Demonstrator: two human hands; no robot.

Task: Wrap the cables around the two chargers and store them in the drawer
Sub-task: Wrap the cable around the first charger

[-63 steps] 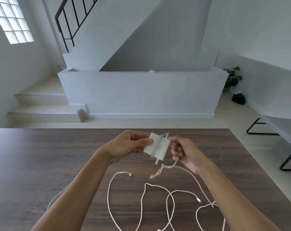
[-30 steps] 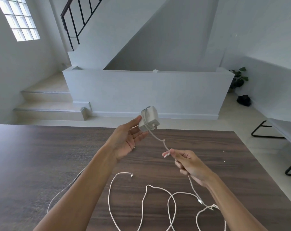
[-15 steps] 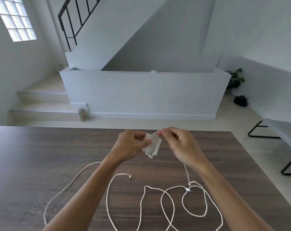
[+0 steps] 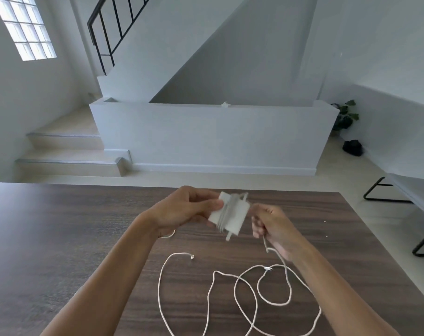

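My left hand (image 4: 184,209) grips a white square charger (image 4: 232,215) above the dark wooden table (image 4: 60,238). A few turns of white cable run around the charger's middle. My right hand (image 4: 271,226), just right of the charger, pinches the free run of that cable (image 4: 265,243). The rest of the white cable (image 4: 274,304) lies in loose loops on the table below my hands. Another white cable (image 4: 164,267) curves at the left of them, its plug end near the centre. A second charger and the drawer are not in view.
The table's far edge lies just beyond my hands and its right edge slants down to the right. A bench with black legs (image 4: 421,197) stands on the floor to the right. Steps and a low white wall (image 4: 206,137) are behind the table.
My right hand has swung from over the charger down to its right side, drawing the cable around it. The loops on the table have shifted slightly.
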